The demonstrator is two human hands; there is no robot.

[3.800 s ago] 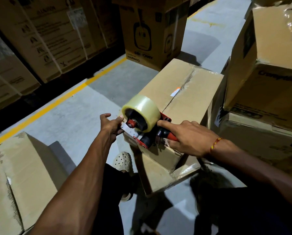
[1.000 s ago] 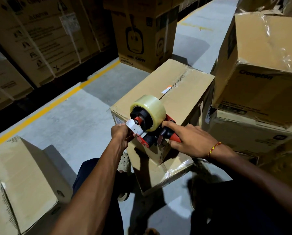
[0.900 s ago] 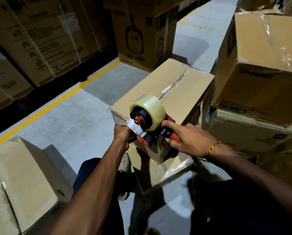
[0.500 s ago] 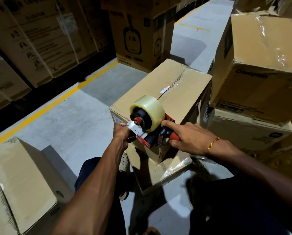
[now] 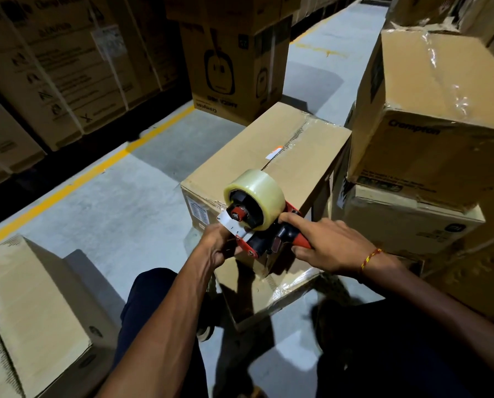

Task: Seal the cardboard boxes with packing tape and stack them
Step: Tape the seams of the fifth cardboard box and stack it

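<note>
the cardboard box (image 5: 271, 156) being sealed is sitting on the grey floor (image 5: 125, 202) in front of the person, its top flaps closed, with a strip of clear tape running along the far part of the centre seam; what is inside cannot be seen. the tape dispenser (image 5: 257, 225), red and black with a roll of clear tape (image 5: 257, 196) on it, is resting at the near top edge of this box. the right hand (image 5: 326, 242) is gripping the dispenser's handle, fingers curled round it and the forefinger lying straight along the top. the left hand (image 5: 220, 245) is curled at the dispenser's front end, just below its metal plate; whether it is pinching loose tape there is hard to tell, since the fingers are hiding it. a second box (image 5: 263, 288) is lying under the near end, partly in shadow. to the right, a stack of boxes (image 5: 429, 145) is standing beside the sealed box, wrinkled tape shining on the top one. another box (image 5: 30, 314) at lower left is being cut off by the picture's edge. printed cartons (image 5: 234, 67) are standing behind, their lettering blurred. compared with half a second ago, both hands are staying where they were on the dispenser, and the dispenser is staying at the same edge.
</note>
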